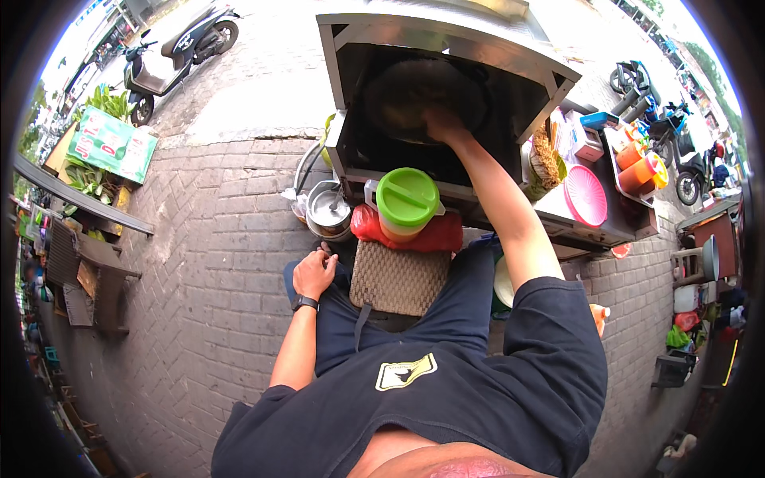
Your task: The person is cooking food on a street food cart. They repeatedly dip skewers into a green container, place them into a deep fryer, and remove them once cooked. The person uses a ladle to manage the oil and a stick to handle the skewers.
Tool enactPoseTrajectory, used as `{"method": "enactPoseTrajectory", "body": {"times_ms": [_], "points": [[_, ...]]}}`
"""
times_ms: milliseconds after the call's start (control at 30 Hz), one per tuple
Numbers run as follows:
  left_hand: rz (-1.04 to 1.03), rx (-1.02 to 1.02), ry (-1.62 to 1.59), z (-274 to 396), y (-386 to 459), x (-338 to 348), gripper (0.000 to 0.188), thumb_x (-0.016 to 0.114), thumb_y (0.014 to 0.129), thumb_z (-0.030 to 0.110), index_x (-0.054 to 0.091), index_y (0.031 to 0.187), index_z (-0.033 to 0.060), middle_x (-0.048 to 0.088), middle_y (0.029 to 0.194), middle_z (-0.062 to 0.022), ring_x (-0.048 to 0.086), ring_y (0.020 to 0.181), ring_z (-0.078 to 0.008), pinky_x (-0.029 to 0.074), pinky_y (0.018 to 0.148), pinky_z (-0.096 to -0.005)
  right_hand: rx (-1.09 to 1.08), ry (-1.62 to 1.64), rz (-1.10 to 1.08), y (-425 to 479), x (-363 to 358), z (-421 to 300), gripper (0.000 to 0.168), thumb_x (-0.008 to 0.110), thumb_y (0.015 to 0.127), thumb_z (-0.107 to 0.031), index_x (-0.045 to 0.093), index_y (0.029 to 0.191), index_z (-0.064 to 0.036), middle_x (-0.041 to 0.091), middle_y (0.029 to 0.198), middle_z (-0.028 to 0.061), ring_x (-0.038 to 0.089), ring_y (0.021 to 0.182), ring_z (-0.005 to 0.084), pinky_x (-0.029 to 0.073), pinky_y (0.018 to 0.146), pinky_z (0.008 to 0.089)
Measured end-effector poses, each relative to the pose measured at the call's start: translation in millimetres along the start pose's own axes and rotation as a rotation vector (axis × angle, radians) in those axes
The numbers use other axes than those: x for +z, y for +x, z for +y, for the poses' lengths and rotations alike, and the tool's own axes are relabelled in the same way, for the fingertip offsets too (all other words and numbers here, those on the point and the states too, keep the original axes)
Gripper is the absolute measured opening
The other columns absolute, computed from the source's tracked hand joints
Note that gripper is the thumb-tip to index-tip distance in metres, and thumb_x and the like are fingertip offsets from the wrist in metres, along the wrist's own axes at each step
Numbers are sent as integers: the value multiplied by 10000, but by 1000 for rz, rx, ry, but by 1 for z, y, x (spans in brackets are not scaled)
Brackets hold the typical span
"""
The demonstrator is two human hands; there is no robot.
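Note:
My left hand (315,273), with a dark watch at the wrist, rests empty on my left knee, its fingers loosely bent. With the arm stretched forward, my right hand (444,124) reaches over a wide round pan (388,98) inside a metal-framed stall box (454,39). Deep shadow hides its fingertips and whatever they touch. Nearer to me, a plastic jug with a green lid (408,197) stands on red plastic (442,232). Between my knees is a woven seat (399,275). A metal pot (329,209) with a ladle-like handle stands left of the jug, just beyond my left hand.
On the right, a side counter holds a pink plastic basket (586,195), orange containers (636,174) and a bundle of brown fibre (542,161). A rail (83,197), a green sign (110,143) and a scooter (173,57) are at the left on brick paving (221,287).

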State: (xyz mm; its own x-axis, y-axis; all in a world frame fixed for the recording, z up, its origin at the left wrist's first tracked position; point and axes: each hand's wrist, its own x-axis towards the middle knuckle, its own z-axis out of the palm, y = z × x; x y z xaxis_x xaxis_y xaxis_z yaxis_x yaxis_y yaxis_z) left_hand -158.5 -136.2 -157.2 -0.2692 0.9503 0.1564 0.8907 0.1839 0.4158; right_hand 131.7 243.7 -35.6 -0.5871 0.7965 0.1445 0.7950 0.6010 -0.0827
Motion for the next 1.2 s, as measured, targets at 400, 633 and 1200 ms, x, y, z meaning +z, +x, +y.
{"method": "enactPoseTrajectory", "body": {"times_ms": [400,633,1200], "points": [[-15,-2,-6,-2,0,2,309,688,854,393,653,789,93,669,779,-79,666,716,-303,515,623,-425,107,-35,-70,-12,-18,-16,238,593,792,-80,697,1003,-50,689,1024,214,658,997,378,529,830,492],[8,9,0,0,-1,1,276,697,847,379,674,812,107,673,771,-68,667,700,-286,514,613,-405,86,-49,-35,-7,-11,-7,195,597,783,-83,717,936,-71,697,984,193,665,978,362,532,813,483],[-11,7,32,-2,-1,1,265,698,848,375,688,823,112,678,768,-61,671,689,-273,513,602,-396,25,-75,-40,-12,-19,-6,195,602,779,-74,723,932,-80,699,996,184,665,987,352,532,827,462]]}}
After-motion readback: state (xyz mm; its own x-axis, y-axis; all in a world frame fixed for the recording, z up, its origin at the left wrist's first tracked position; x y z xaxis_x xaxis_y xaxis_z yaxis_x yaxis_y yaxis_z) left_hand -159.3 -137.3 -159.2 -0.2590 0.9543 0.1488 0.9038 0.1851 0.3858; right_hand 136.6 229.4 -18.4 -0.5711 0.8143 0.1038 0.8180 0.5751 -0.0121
